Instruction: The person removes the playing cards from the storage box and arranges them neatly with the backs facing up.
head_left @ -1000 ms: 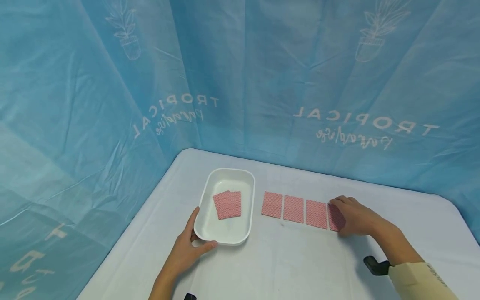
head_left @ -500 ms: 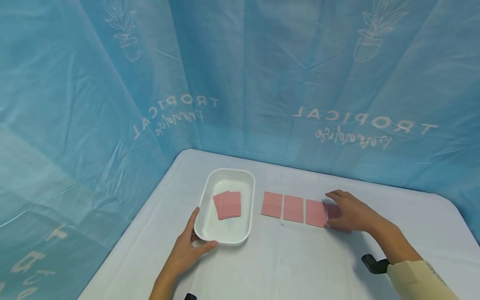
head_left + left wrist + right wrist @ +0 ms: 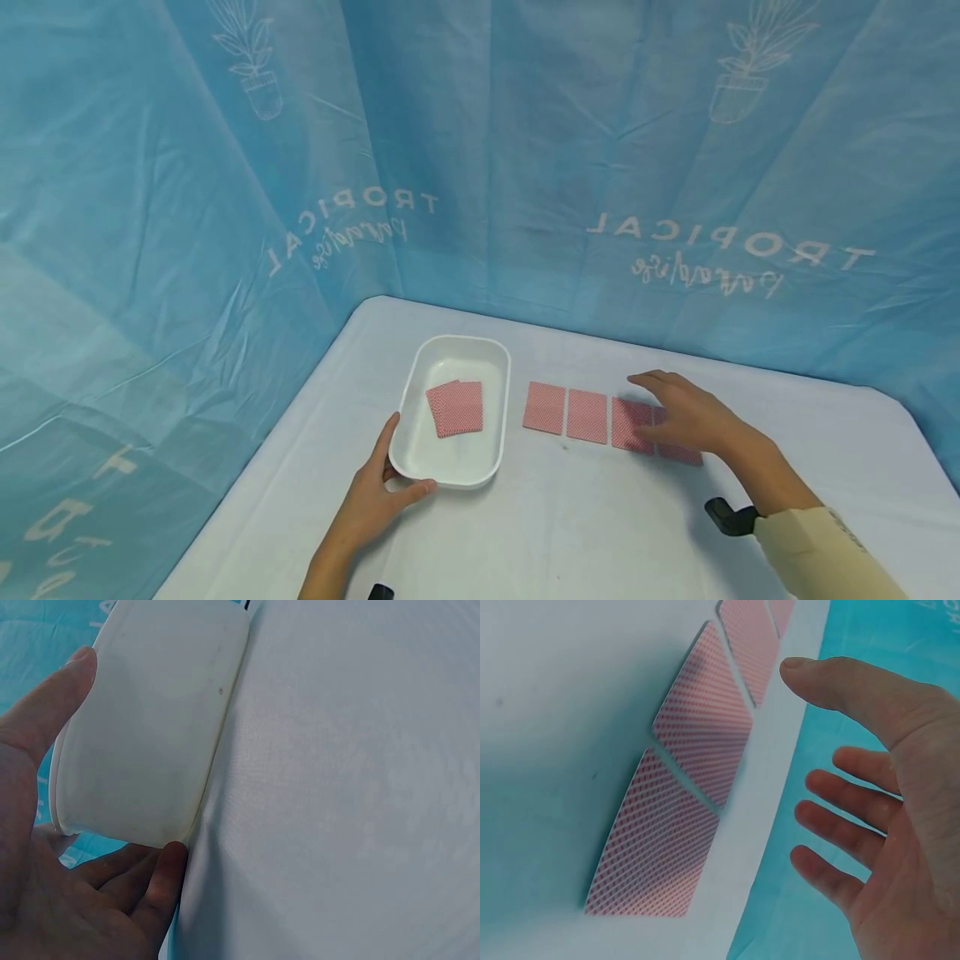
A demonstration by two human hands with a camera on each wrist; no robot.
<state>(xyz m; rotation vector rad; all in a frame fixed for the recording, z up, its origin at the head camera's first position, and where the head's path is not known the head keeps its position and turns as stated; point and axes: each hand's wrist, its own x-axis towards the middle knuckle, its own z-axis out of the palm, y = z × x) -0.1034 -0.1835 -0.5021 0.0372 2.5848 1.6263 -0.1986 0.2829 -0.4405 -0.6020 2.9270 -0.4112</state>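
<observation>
A white plastic tray (image 3: 408,454) stands on the table, holding a few overlapping red-backed playing cards (image 3: 459,409). My left hand (image 3: 367,500) grips its near left corner, thumb along the front and fingers round the side; the left wrist view shows the tray wall (image 3: 150,735) between them. Right of the tray, several playing cards (image 3: 587,416) lie face down in a row with narrow gaps. Over the right end of that row hovers my right hand (image 3: 686,417), fingers spread and holding nothing; it partly hides the last two cards, which the right wrist view shows (image 3: 656,844).
A white cloth covers the table (image 3: 585,533), rounded at its far corners. Blue printed curtains (image 3: 525,167) hang along the back and left edges. Dark camera mounts sit at both wrists, the right one (image 3: 731,517) beside a pale sleeve (image 3: 825,550).
My right hand has drawn off the rightmost card, opened, and moved left and up over the row. That card now lies uncovered at its lower right. My left hand and the tray have stayed put.
</observation>
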